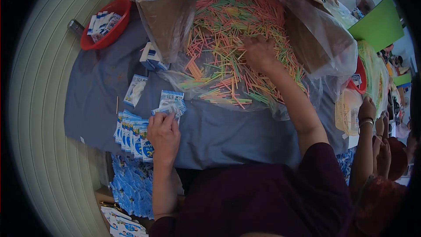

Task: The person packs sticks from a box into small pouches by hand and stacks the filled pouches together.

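My left hand (164,132) has its fingers bent together on the lower edge of a small clear-fronted packet (170,106) with blue striped ends. Just left of it, a fanned row of blue and white printed packets (133,136) lies on the grey cloth. My right hand (260,53) reaches into a wide heap of thin pink, yellow and green sticks (223,33), its fingers curled down among them and the tips partly hidden. Above my left hand lies another packet (135,91) with something white on it.
The sticks lie in a plastic-lined cardboard box (163,22), opened toward me. A red basin (118,8) holds small packs, and a blue and white box (152,57) stands near the liner. Blue packets (129,184) fill a space below the table edge. Another person's hand (367,108) is at right.
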Available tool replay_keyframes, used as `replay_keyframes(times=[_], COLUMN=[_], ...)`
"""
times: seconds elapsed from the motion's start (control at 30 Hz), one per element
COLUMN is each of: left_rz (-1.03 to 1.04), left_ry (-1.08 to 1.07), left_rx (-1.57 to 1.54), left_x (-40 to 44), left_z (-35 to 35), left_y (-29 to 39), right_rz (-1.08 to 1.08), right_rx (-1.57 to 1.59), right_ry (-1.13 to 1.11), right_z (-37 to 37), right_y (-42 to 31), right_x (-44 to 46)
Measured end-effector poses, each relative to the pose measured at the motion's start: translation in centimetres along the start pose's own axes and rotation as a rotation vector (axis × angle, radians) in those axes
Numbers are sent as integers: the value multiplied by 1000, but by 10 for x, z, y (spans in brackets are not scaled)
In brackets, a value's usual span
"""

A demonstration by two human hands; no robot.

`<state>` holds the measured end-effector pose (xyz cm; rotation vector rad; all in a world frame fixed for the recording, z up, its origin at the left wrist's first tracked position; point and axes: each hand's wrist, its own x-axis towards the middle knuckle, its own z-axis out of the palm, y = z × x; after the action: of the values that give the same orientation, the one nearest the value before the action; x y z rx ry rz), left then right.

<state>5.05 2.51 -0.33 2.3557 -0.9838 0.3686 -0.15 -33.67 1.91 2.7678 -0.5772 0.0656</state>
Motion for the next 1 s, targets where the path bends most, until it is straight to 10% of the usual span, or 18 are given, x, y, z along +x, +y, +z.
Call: replay_keyframes(times=[0.57, 0.67, 1.0], left_rz=[-255, -207, -125], left_ry=[-100, -121, -133], left_rx=[-345, -232, -78], left_x=[4, 3, 3], left_z=[-5, -6, -7], left_y=[-14, -14, -7], right_rz=[417, 234, 168], right_rx=[2135, 2354, 1195], right_ry=[104, -124, 62], right_z=[-9, 18, 1], right_y=[38, 59, 30], right_x=[-13, -11, -31])
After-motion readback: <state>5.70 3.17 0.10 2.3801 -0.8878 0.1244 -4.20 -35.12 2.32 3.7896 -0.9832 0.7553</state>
